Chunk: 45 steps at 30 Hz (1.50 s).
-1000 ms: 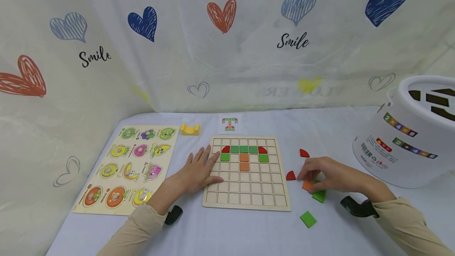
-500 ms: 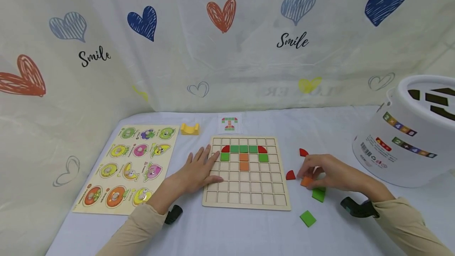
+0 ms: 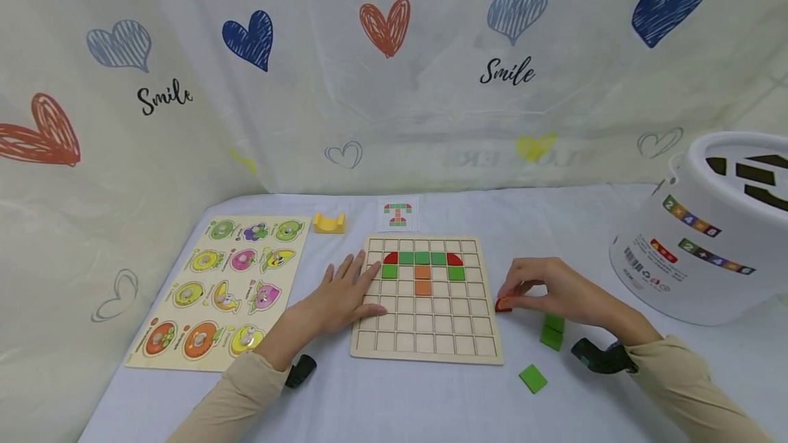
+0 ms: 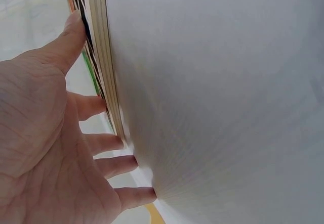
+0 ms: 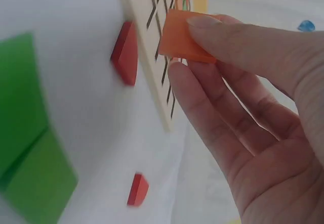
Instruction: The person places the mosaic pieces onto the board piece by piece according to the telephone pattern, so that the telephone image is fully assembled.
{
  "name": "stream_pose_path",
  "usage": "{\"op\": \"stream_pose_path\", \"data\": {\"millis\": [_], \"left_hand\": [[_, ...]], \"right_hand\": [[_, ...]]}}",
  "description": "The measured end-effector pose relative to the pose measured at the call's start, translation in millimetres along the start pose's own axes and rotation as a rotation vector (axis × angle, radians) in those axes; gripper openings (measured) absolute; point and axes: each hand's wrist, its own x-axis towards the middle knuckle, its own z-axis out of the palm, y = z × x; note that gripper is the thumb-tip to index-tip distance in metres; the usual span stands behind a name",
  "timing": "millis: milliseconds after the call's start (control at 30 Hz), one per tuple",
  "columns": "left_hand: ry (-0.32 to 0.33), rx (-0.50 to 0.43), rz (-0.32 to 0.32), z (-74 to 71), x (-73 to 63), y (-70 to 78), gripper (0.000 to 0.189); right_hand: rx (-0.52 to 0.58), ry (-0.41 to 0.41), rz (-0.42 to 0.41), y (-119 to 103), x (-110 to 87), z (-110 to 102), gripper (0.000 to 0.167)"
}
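My right hand [image 3: 550, 289] pinches an orange square tile [image 5: 182, 36] between thumb and fingers, just off the right edge of the wooden grid board [image 3: 434, 344]. A red quarter-round tile [image 5: 126, 54] lies on the cloth beneath it, close to the board. With fingers spread, my left hand [image 3: 341, 296] rests on the board's left edge; in the left wrist view its thumb and index finger touch the board's side. On the board, green squares [image 3: 421, 258] form a row between two red quarter-rounds [image 3: 454, 260]. Below that row are two orange squares [image 3: 423, 287] and a green square under each end.
Several green tiles [image 3: 533, 379] lie to the board's right. A second red quarter-round [image 5: 137, 189] lies farther off. Behind the board is a pattern card [image 3: 397, 215], near a yellow block [image 3: 329, 224]. A fruit puzzle board [image 3: 218, 292] lies left, a white bucket [image 3: 695, 258] right.
My right hand has lifted the orange tile from beside the green tiles and carried it left, toward the board. My left hand has stayed in place.
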Motion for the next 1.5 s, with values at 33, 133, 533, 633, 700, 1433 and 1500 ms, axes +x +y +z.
{"op": "stream_pose_path", "data": {"millis": [33, 133, 533, 633, 700, 1433, 1500], "left_hand": [[0.000, -0.002, 0.000, 0.2, 0.0, 0.0, 0.085], [-0.005, 0.002, -0.002, -0.4, -0.1, 1.0, 0.085], [-0.001, 0.019, 0.016, -2.7, 1.8, 3.7, 0.084], [0.000, 0.019, 0.015, -3.4, 1.8, 3.9, 0.084], [-0.002, 0.016, 0.011, -3.9, 1.4, 4.1, 0.084], [-0.012, 0.009, -0.004, -2.9, 0.1, 2.7, 0.084], [-0.011, 0.009, -0.004, -2.5, 0.2, 2.0, 0.085]], "right_hand": [[-0.001, 0.010, -0.016, -1, 3.8, 2, 0.022], [0.025, 0.028, -0.049, -6, 16.1, 11, 0.020], [0.070, 0.005, -0.112, -20, 64.7, 50, 0.022], [0.090, 0.021, -0.115, -22, 73.2, 57, 0.020], [0.106, 0.029, -0.103, -22, 77.2, 61, 0.019], [0.036, 0.013, -0.034, -24, 86.5, 80, 0.016], [0.031, 0.002, -0.040, -24, 86.3, 80, 0.015]]}}
